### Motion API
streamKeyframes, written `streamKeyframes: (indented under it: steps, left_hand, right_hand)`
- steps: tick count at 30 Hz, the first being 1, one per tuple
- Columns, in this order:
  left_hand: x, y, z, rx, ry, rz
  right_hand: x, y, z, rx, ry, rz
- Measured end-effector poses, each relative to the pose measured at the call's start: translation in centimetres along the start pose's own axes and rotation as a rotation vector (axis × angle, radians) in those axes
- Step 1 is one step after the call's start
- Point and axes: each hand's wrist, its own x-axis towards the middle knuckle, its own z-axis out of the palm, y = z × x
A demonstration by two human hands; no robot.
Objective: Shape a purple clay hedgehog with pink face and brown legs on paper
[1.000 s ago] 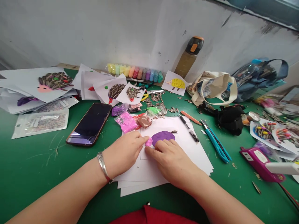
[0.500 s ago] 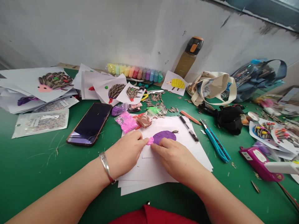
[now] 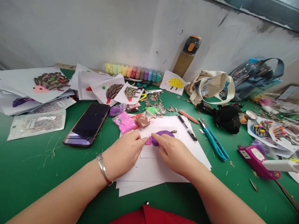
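A flattened purple clay oval lies on a small white paper card, with a piece of pink clay against its left end. My left hand is closed, its fingers curled and the index fingertip touching the left edge of the pink clay. From the other side, my right hand reaches over the purple oval with its index finger stretched out, the tip where pink and purple meet. Its other fingers are bent underneath and partly hidden. One sunflower seed sits at the oval's upper right.
Several clay packets, including a pink one, lie beyond my hands. A phone is at left; a pen and a blue utility knife are at right. Seeds and hedgehog pictures are farther back.
My right index finger has moved up and straightened over the purple clay's left end. The pink clay looks flatter against it. My left hand stays by the pink clay.
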Motion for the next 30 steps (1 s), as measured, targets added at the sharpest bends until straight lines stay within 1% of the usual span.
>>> streamKeyframes:
  steps: [3,7,13,18,20,25,30]
  left_hand:
    - [0.0,0.1,0.0,0.004,0.009,0.002]
    - [0.0,0.1,0.0,0.019,0.001,0.001]
    - [0.1,0.2,0.1,0.042,-0.019,0.000]
    - [0.1,0.2,0.3,0.050,0.004,0.012]
    - [0.1,0.2,0.3,0.070,0.001,0.014]
    - [0.3,0.3,0.4,0.098,-0.001,0.006]
    - [0.4,0.4,0.6,0.136,0.012,-0.001]
  right_hand:
    - [0.2,-0.5,0.2,-0.061,-0.020,0.016]
    - [0.2,-0.6,0.1,-0.093,-0.035,-0.006]
    - [-0.2,-0.3,-0.1,-0.138,-0.086,-0.093]
    - [-0.6,-0.5,0.0,-0.201,-0.078,-0.158]
    - [-0.8,-0.5,-0.1,-0.195,-0.085,-0.162]
    - [-1.0,-0.2,-0.5,-0.109,-0.076,-0.116]
    - [-0.9,-0.6,-0.3,-0.209,-0.119,-0.162]
